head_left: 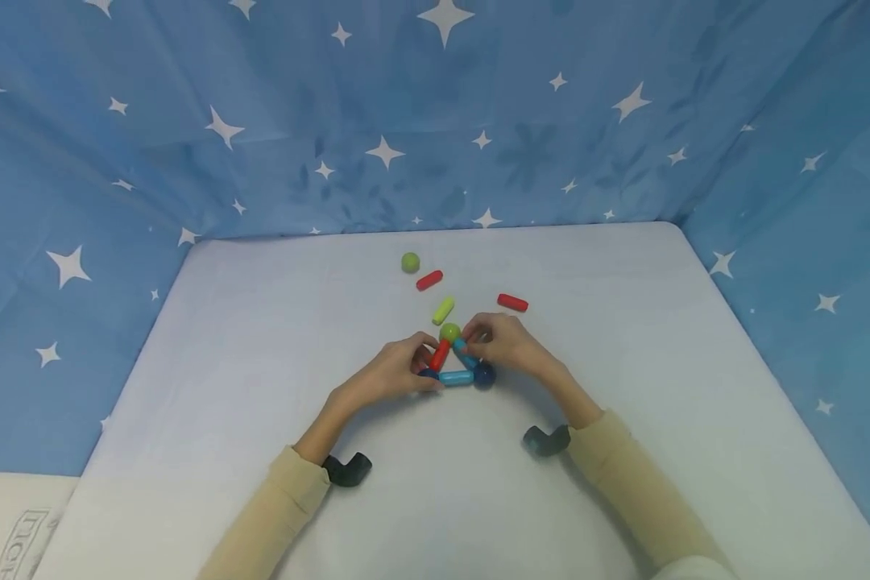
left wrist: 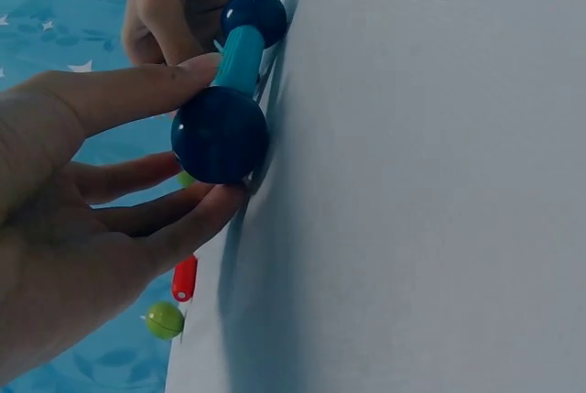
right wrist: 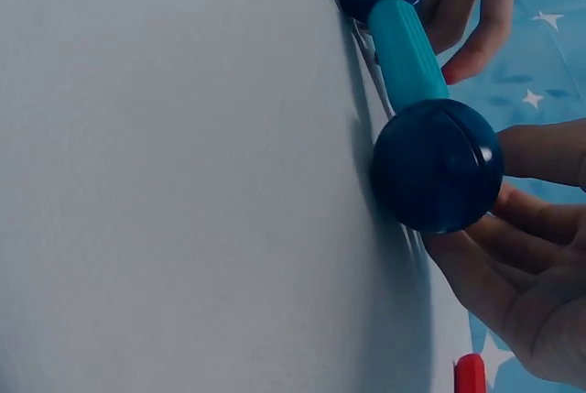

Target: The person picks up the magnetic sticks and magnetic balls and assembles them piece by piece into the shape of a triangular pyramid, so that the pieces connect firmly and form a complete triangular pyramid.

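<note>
Between the two hands lies a triangle of rods and balls. Its far corner is a green ball [head_left: 449, 333]; a red rod [head_left: 441, 354] forms the left side. A light blue rod [head_left: 467, 354] makes the right side, another blue rod [head_left: 456, 378] the near one. The left hand [head_left: 399, 369] grips the dark blue ball [left wrist: 220, 136] at the left corner between thumb and fingers. My right hand [head_left: 503, 342] pinches the right-side blue rod, close by the other dark blue ball [right wrist: 438, 166] at the right corner.
Beyond the triangle lie a yellow-green rod [head_left: 443, 310], a red rod [head_left: 429, 280] and a loose green ball [head_left: 410, 263]. Another red rod [head_left: 512, 303] rests past the right hand. The white table [head_left: 261, 306] ends at a blue starry curtain [head_left: 297, 121]. Black wrist cameras jut from both sleeves.
</note>
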The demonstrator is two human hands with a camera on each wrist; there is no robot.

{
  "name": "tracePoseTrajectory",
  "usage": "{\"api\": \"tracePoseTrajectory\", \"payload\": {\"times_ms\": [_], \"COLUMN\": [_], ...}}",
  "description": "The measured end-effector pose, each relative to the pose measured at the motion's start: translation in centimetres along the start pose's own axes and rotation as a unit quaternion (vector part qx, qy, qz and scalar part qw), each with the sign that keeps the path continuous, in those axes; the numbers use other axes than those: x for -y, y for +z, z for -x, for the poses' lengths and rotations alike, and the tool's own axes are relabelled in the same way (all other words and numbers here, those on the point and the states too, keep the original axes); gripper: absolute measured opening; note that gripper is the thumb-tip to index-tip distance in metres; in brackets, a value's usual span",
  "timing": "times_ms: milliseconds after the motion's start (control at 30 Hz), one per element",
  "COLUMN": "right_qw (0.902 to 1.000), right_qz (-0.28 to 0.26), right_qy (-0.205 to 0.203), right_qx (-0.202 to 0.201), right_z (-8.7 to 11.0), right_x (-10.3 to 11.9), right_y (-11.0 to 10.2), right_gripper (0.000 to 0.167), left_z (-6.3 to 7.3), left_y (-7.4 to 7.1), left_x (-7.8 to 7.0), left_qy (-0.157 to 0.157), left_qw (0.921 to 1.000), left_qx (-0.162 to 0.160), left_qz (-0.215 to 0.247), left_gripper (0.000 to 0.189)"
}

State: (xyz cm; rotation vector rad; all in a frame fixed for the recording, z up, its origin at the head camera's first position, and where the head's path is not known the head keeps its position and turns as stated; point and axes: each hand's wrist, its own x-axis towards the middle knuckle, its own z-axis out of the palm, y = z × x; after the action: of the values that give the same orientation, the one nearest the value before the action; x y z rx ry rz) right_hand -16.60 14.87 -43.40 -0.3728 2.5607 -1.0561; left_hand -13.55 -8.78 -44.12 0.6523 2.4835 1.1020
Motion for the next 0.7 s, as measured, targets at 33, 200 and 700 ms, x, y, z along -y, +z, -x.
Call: {"api": "tracePoseTrajectory", "payload": {"times_ms": [33, 200, 700], "right_qw": [1.0, 1.0, 0.9981], "right_qz": [0.001, -0.001, -0.05], "right_qy": [-0.002, -0.002, 0.034], "right_qx": [0.005, 0.006, 0.01], "right_z": [0.1, 0.2, -0.1], "right_x": [0.0, -0.1, -0.2], "right_y": [0.1, 0.3, -0.6], "right_gripper": [0.023, 0.023, 0.028], "left_z": [0.1, 0.1, 0.3], "left_y": [0.1, 0.6, 0.2], "left_x": [0.1, 0.1, -0.3], "left_qy": [-0.002, -0.002, 0.012], "left_qw": [1.0, 1.0, 0.999], "left_qx": [0.004, -0.003, -0.026], "left_qz": [0.004, 0.005, -0.034], "left_gripper": [0.059, 0.06, 0.051]}}
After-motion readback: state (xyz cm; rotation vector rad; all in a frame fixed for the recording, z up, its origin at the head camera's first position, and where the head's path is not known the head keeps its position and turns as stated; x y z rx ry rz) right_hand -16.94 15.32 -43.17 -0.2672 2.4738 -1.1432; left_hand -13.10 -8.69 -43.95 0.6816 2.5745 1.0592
